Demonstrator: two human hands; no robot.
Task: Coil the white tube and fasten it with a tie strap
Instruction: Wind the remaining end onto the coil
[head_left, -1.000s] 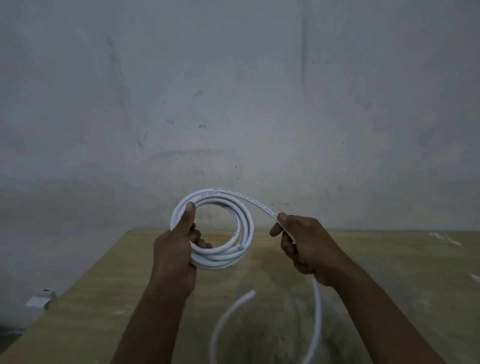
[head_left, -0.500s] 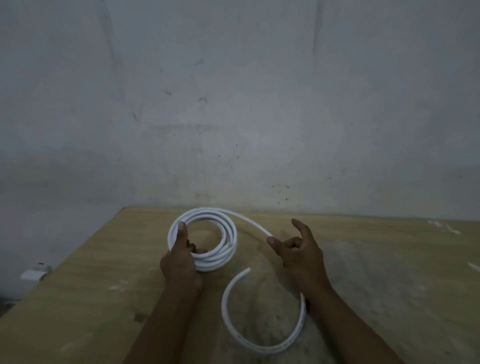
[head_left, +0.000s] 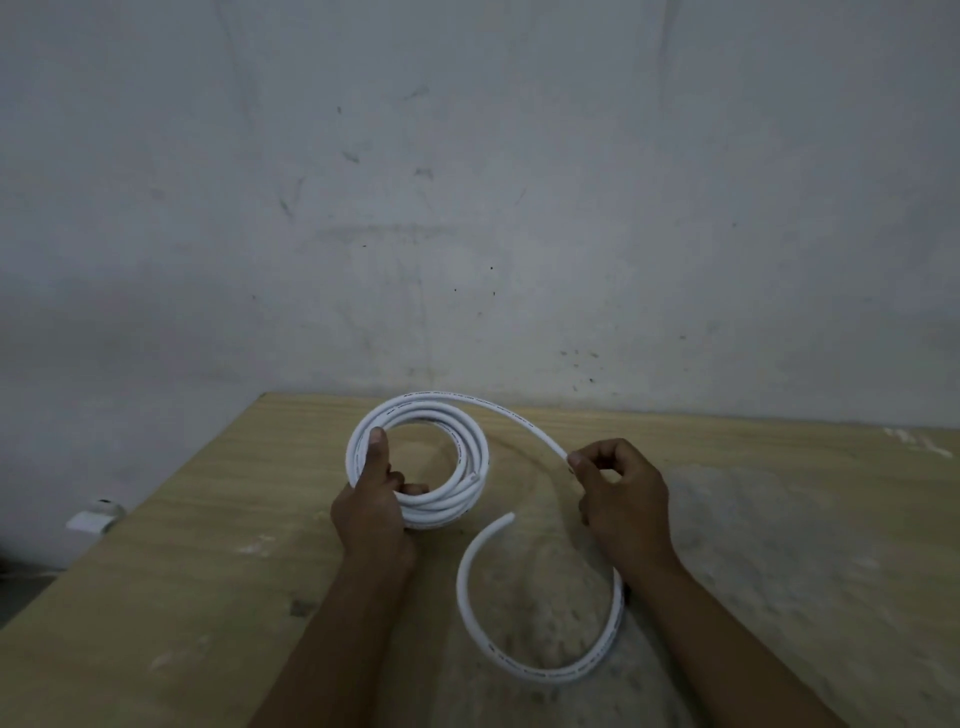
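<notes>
The white tube (head_left: 470, 452) is wound into several loops that rest on the wooden table (head_left: 208, 571). My left hand (head_left: 371, 506) grips the near left side of the coil, thumb lying up along the loops. From the top of the coil a free length arcs right to my right hand (head_left: 621, 499), which pinches it between thumb and fingers. Past that hand the tube's loose tail (head_left: 519, 665) curves in a wide C on the table, its cut end pointing up toward the coil. No tie strap is visible.
A stained grey wall (head_left: 467, 208) rises right behind the table's far edge. The table's left edge runs diagonally, with a small white fitting (head_left: 96, 517) on the floor beyond it. A pale dusty patch covers the table under my right arm.
The coil has come down from mid-air onto the table. My right hand, which had opened half a second ago, has closed on the free length again. The tail now lies flat.
</notes>
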